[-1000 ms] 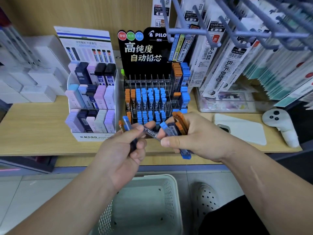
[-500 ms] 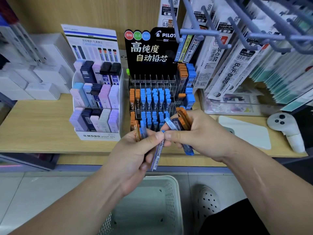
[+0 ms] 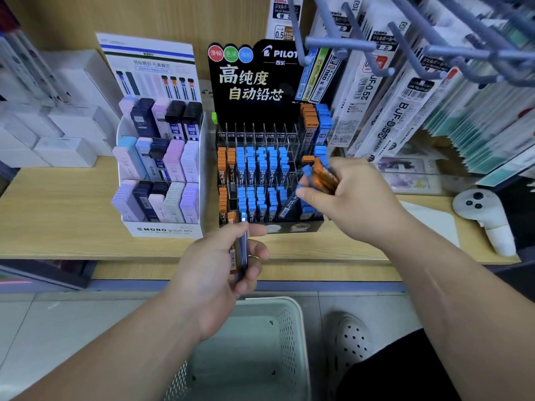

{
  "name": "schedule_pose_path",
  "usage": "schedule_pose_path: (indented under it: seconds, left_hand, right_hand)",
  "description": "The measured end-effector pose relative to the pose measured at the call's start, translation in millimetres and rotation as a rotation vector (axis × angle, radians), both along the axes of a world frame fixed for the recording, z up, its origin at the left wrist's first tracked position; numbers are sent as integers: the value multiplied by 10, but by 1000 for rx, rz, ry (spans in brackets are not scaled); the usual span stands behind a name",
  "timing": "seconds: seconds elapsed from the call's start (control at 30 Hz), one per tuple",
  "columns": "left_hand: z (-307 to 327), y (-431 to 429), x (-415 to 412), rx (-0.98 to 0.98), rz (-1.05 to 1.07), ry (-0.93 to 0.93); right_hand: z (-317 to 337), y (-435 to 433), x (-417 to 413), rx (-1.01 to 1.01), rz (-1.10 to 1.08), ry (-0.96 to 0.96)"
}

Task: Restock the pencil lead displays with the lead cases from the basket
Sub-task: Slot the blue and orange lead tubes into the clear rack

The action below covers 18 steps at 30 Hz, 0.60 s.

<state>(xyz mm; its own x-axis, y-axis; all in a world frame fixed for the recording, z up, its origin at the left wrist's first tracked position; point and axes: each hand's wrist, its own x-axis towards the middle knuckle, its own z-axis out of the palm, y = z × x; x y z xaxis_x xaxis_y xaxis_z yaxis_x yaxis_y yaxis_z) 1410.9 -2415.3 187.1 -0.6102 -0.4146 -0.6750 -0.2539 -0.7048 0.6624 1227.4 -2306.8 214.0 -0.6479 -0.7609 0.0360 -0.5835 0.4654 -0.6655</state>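
A person's left hand point(image 3: 220, 276) curls around a small clutch of slim lead cases point(image 3: 242, 250) — at least 2, 1 blue-capped and 1 with an orange label — held upright just in front of the black Pilot display point(image 3: 260, 82) on a wooden shelf point(image 3: 58, 215). The right hand point(image 3: 356, 204) clamps a fanned bundle of orange and blue cases point(image 3: 322, 176) against its palm, while its thumb and forefinger pinch 1 tilted blue-capped case point(image 3: 290, 204), whose lower end dips among the slots at the right of the rack's front tier; whether it is seated cannot be told.

Blue-capped cases fill the middle columns of the clear rack in 2 tiers, with orange ones along its left edge and taller orange and blue stacks at its back right corner. Just beside it on the left, a white MONO graph MG display point(image 3: 162, 230) carries pastel and dark cases in 3 tiers.

A pale perforated basket point(image 3: 293, 308) sits on the floor below the shelf, between the forearms, with a white perforated shoe point(image 3: 350, 340) beside it. Packaged refills point(image 3: 405, 105) hang from grey hooks point(image 3: 341, 44) at upper right — a white handheld controller point(image 3: 483, 209) rests on the shelf below them. White boxes point(image 3: 63, 134) are stacked at far left.
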Motion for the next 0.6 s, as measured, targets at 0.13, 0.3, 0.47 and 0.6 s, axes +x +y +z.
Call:
schedule_pose_path:
  seconds: [0.13, 0.3, 0.47, 0.6]
  left_hand:
    - [-7, -5, 18, 10, -6, 14]
    - [7, -8, 44, 0, -16, 11]
    - [8, 7, 55, -94, -91, 47]
    - [10, 19, -8, -140, -106, 102]
  right_hand:
    - [-76, -85, 52, 67, 6, 88]
    - [-72, -148, 58, 74, 32, 99]
    - [-13, -156, 27, 102, 76, 89]
    - [-7, -164, 13, 107, 67, 97]
